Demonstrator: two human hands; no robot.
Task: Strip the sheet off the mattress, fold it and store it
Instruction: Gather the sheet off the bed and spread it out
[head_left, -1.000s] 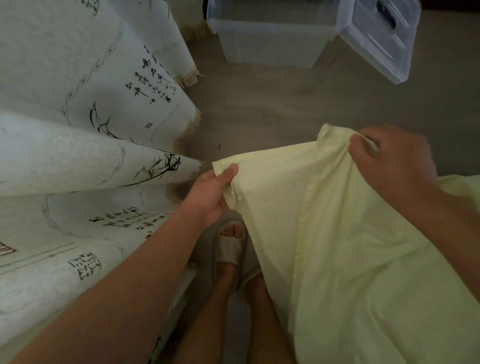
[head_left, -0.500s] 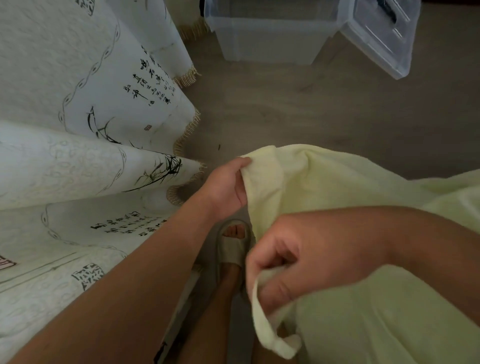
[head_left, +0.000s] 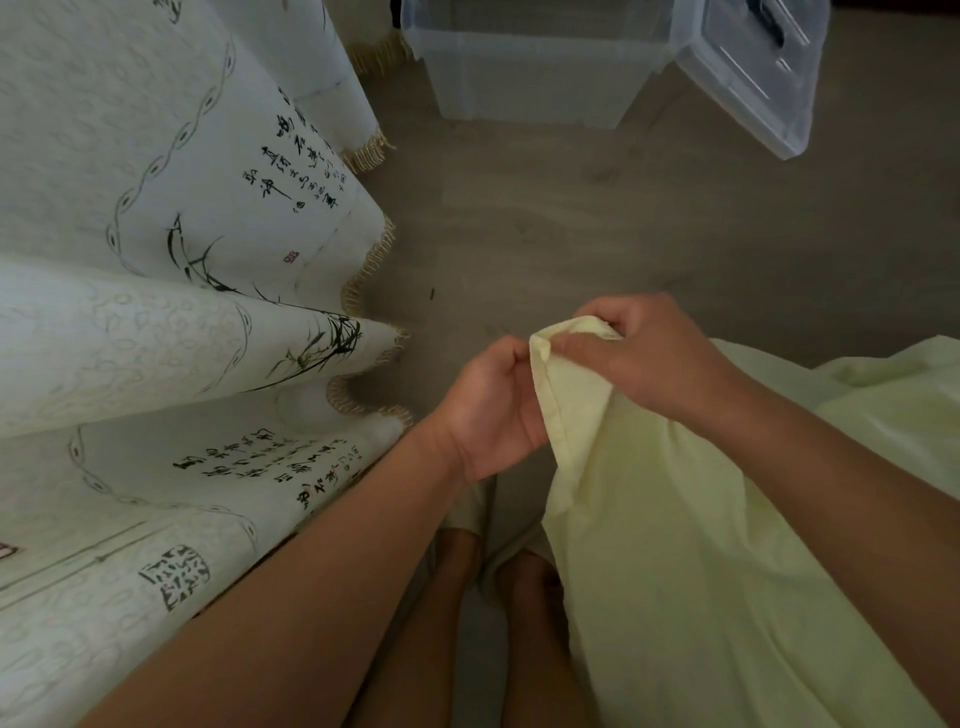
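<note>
Head view, looking down at the floor: both hands meet at one bunched corner of the pale yellow sheet. Left hand: fingers curled, pinching the sheet's hemmed edge from the left side. Right hand: thumb and fingers clamped on the same corner from the right, directly beside the left hand. Sheet position: hanging from the two hands, draping down and to the right in front of the person's legs, out past the lower right edge of the view. Bare feet in pale slippers stand on the floor below the hands, partly hidden. Left side: a white cloth with black calligraphy, bamboo print and fringe hangs in folds. Far end of the floor: a clear plastic storage bin, open, with its lid leaning against its right side.
</note>
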